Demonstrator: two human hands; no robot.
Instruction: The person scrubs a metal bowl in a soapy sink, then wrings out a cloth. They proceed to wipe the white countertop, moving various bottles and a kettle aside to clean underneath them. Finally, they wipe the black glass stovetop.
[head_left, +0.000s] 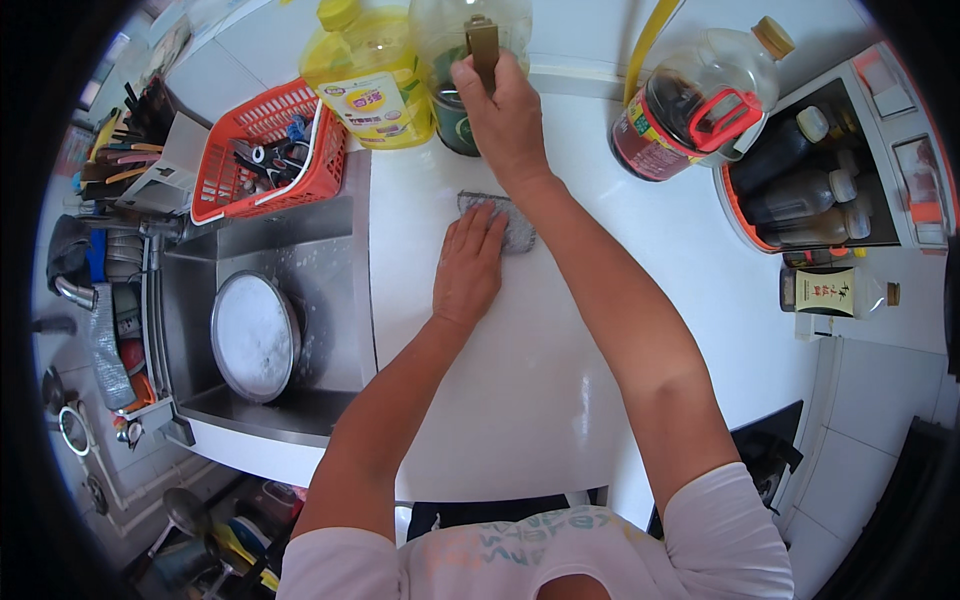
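Observation:
My right hand grips the brown handle of a large clear plastic jug at the back of the white countertop. The jug has a green label and stands close beside a yellow dish-soap bottle. Nearer to me, my left hand lies palm down on a grey cleaning cloth, its fingers pressing the cloth against the counter. Part of the cloth is hidden under those fingers.
Left is a steel sink holding a foamy round basin. A red plastic basket of utensils sits at its back corner. A dark-sauce jug with a red handle, a rack of bottles and a labelled bottle stand right.

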